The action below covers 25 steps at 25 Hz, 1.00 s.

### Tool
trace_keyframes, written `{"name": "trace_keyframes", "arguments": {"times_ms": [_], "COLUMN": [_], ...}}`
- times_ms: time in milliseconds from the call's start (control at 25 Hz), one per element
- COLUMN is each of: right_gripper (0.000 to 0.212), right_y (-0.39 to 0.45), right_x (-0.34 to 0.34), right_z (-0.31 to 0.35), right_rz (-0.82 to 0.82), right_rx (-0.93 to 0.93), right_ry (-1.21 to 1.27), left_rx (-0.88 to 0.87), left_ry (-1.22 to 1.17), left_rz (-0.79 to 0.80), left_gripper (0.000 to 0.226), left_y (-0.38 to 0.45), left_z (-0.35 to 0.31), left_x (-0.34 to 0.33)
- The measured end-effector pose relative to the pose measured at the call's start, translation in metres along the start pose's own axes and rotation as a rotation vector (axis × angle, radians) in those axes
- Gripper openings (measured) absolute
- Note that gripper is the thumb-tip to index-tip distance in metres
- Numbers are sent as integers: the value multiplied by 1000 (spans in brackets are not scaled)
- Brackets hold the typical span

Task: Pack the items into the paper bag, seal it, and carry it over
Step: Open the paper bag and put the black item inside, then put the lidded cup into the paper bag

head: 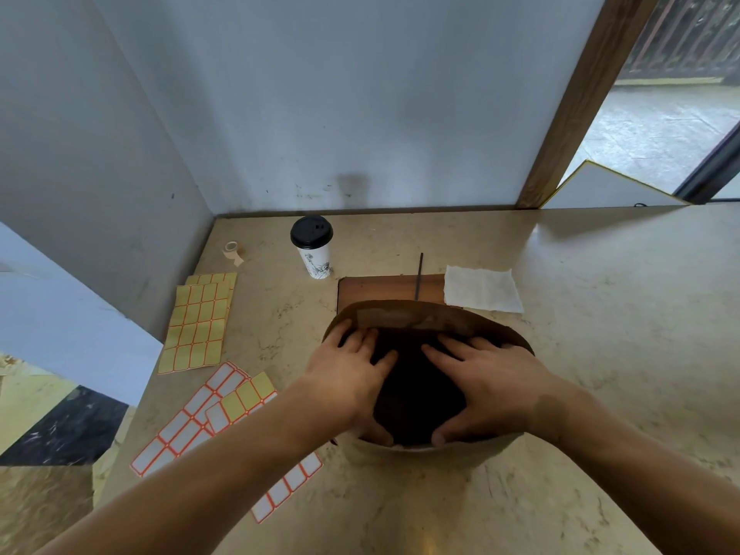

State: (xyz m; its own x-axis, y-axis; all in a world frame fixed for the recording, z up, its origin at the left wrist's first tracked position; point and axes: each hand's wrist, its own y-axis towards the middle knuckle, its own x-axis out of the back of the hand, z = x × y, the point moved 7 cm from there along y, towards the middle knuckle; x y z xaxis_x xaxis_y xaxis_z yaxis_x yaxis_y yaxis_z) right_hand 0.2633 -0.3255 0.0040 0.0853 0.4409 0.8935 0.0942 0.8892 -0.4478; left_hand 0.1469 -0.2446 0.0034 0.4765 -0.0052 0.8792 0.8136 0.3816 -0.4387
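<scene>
A brown paper bag [420,318] stands in the middle of the table with its mouth wide open and its inside dark. My left hand [352,366] lies in the mouth on the left, fingers spread against the far wall and thumb at the near rim. On the right side my right hand [492,382] does the same. Both hold the mouth apart. Behind the bag stand a white paper cup with a black lid [312,250], a white napkin [482,288] and a thin dark stick [419,276] lying on a flat brown sheet [384,288].
Yellow label sheets [198,322] and white label sheets with orange borders [192,418] lie to the left of the bag. A small tape roll [232,250] sits near the back left corner. Walls close the table at the back and left; its left edge drops off.
</scene>
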Motion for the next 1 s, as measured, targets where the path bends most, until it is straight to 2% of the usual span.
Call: {"name": "trace_keyframes", "arguments": {"times_ms": [120,480,600,720,840,1000], "right_gripper": [116,113,96,66,54,41], "right_y": [3,17,14,12,17,62], "right_x": [2,5,21,58,110,159], "right_z": [5,7,9,3,-10,-17], "right_rz": [-38,-4,-53,-130,-313,-487], "right_rx": [44,104,165,186,172,132], "right_ry": [2,16,171,435,669,630], "left_rx": [31,51,51,56,49,23], "left_ry": [5,-27,-25,-36,-29,-18], "left_rz": [11,7,-11,-17,8,46], "left_gripper": [115,115,114,109,113,118], "left_y": [-3,-1,-1,0,2,3], "left_z": [6,10,9,11,13,10], "left_x": [-5,-5,-4,-4,-5,-2]}}
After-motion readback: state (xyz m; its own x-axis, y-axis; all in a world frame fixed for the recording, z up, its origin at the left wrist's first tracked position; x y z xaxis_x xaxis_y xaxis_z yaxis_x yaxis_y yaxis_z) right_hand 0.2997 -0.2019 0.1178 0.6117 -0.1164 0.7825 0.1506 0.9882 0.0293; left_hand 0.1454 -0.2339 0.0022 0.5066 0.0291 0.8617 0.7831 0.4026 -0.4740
